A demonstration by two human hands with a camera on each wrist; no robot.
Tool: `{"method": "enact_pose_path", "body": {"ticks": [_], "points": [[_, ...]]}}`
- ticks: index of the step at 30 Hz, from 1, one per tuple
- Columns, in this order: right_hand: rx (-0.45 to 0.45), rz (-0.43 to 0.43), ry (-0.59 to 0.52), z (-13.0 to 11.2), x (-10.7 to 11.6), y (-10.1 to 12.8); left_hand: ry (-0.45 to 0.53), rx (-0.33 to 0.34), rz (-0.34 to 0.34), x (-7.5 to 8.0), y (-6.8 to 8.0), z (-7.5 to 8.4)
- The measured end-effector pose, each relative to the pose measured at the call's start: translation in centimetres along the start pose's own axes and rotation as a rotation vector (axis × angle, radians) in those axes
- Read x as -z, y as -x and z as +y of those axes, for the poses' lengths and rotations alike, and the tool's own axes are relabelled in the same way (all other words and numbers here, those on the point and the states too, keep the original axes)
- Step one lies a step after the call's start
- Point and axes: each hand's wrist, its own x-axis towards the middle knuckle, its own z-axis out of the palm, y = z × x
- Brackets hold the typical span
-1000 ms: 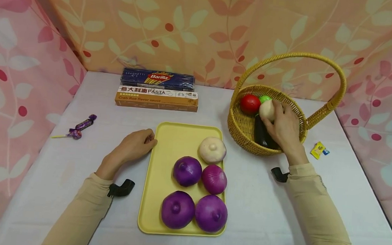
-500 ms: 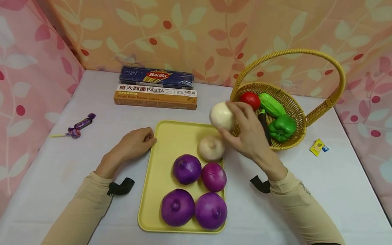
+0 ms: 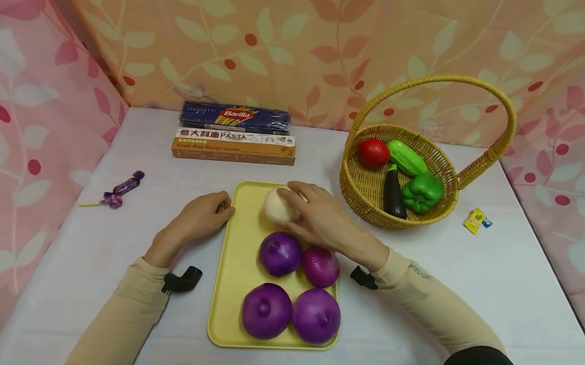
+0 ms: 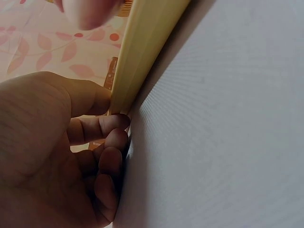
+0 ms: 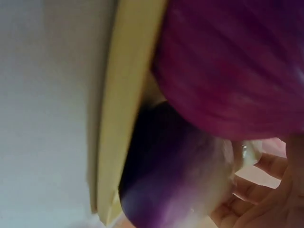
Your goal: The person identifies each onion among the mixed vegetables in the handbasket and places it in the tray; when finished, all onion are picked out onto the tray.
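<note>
On the yellow tray [image 3: 235, 290], my right hand [image 3: 320, 220] grips a round white onion [image 3: 277, 205] at the far end. Under that hand a white-and-purple turnip [image 5: 175, 175] shows in the right wrist view; the head view hides it. Nearer me on the tray sit a dark purple onion [image 3: 280, 254], a magenta onion [image 3: 320, 267] and two larger purple ones [image 3: 267, 310]. My left hand [image 3: 200, 216] pinches the tray's left rim, thumb on the edge and fingertips low against it, as the left wrist view shows.
A wicker basket [image 3: 354, 197] with a tall handle holds a tomato [image 3: 373, 153], a cucumber [image 3: 407, 158], an eggplant [image 3: 394, 195] and a green pepper [image 3: 423, 192]. Pasta boxes [image 3: 233, 146] stand behind the tray. Sweets [image 3: 121, 190] lie left, a yellow packet [image 3: 474, 220] right.
My right hand has lifted the white onion out of the basket and carried it left onto the far part of the tray. My left hand has stayed at the tray's rim.
</note>
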Motion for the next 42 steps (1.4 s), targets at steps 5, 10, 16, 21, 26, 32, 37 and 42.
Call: {"method": "enact_pose_path", "body": {"ticks": [5, 10, 16, 21, 26, 32, 37, 42], "points": [[0.023, -0.031, -0.006, 0.0, -0.7, 0.1, -0.002, -0.011, 0.003, 0.1, 0.0, 0.1], [0.054, -0.070, 0.032, 0.0, -1.1, 0.1, -0.006, -0.010, 0.005, 0.0, -0.1, 0.0], [0.062, -0.089, 0.052, -0.1, -1.0, 0.3, -0.017, 0.004, -0.001, 0.0, -0.1, -0.1], [0.056, -0.086, 0.060, -0.2, -0.7, 0.4, -0.016, 0.009, 0.001, 0.0, -0.1, -0.1], [0.049, -0.084, 0.070, -0.4, -0.4, 0.4, -0.014, 0.013, 0.004, 0.1, -0.1, -0.1], [0.039, -0.073, 0.063, -0.4, -0.3, 0.4, -0.013, 0.020, 0.004, 0.1, -0.1, -0.1], [0.039, -0.062, 0.055, -0.4, -0.1, 0.7, -0.014, 0.019, 0.005, 0.0, 0.0, -0.1], [0.016, -0.023, 0.021, -0.2, 0.4, 1.6, -0.012, 0.020, 0.001, 0.0, 0.0, -0.1]]}}
